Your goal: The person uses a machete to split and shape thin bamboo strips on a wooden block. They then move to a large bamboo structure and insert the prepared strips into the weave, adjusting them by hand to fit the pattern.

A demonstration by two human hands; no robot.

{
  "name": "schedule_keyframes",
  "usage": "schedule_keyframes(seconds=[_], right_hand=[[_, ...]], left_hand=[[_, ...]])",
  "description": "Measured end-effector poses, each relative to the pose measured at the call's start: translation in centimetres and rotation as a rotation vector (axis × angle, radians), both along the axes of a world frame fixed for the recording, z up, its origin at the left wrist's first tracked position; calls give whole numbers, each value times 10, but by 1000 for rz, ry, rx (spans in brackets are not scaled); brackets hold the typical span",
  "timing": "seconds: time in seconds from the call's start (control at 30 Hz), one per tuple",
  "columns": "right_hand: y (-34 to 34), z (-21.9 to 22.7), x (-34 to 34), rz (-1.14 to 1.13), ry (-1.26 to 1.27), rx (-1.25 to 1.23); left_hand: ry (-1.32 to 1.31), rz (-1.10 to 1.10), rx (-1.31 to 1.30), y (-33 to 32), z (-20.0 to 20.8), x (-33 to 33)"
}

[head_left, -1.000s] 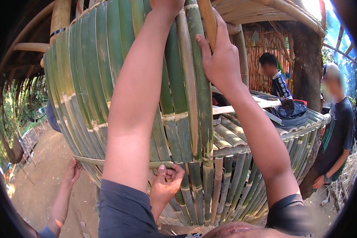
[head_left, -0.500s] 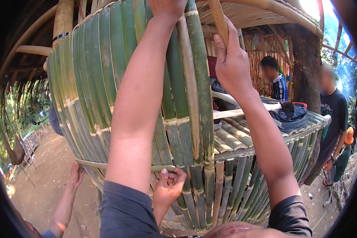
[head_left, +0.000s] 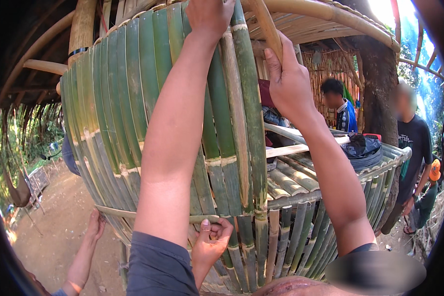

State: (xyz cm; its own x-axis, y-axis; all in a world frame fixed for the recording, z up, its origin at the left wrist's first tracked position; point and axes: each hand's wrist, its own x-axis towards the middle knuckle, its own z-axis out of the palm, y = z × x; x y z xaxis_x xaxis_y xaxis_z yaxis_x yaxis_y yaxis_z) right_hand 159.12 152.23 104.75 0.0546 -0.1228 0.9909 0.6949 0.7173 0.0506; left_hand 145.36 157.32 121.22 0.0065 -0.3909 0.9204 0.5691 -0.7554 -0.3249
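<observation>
My right hand (head_left: 292, 86) is wrapped round a wooden handle (head_left: 267, 27), whose upper end runs out of the picture. Up at the top edge, my left hand (head_left: 209, 17) is against the upper part of a wall of upright green bamboo slats (head_left: 148, 64); its fingers are mostly cut off, so their grip is hidden. Lower down, a thin bamboo strip (head_left: 114, 211) lies across the slats, partly behind my left arm. Another person's hands hold it: one hand (head_left: 96, 224) at its left end, one hand (head_left: 211, 244) near its right end.
A bamboo-slat platform (head_left: 291, 182) at the right carries light wooden strips (head_left: 286, 150) and a dark coil (head_left: 367, 158). One person (head_left: 345, 113) is behind it; another (head_left: 412, 143) stands beside a thick post (head_left: 377, 84). Close below me is a co-worker's head (head_left: 301, 286).
The whole scene sits slightly lower in the picture, and a bit more of my left hand shows. My right hand keeps its hold on the wooden handle.
</observation>
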Motion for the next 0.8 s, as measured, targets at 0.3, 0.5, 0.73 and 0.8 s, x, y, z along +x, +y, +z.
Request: schedule_keyframes(seconds=[0.3, 0.5, 0.73, 0.8], right_hand=[[-2, 1, -2, -5, 3, 4], [-1, 4, 1, -44, 12, -102], [3, 9, 1, -86, 3, -119], [-3, 6, -2, -46, 22, -59]], left_hand=[[-33, 71, 22, 3, 3, 1], [-30, 77, 12, 6, 5, 1], [9, 27, 89, 5, 3, 0], [1, 56, 73, 7, 4, -2]])
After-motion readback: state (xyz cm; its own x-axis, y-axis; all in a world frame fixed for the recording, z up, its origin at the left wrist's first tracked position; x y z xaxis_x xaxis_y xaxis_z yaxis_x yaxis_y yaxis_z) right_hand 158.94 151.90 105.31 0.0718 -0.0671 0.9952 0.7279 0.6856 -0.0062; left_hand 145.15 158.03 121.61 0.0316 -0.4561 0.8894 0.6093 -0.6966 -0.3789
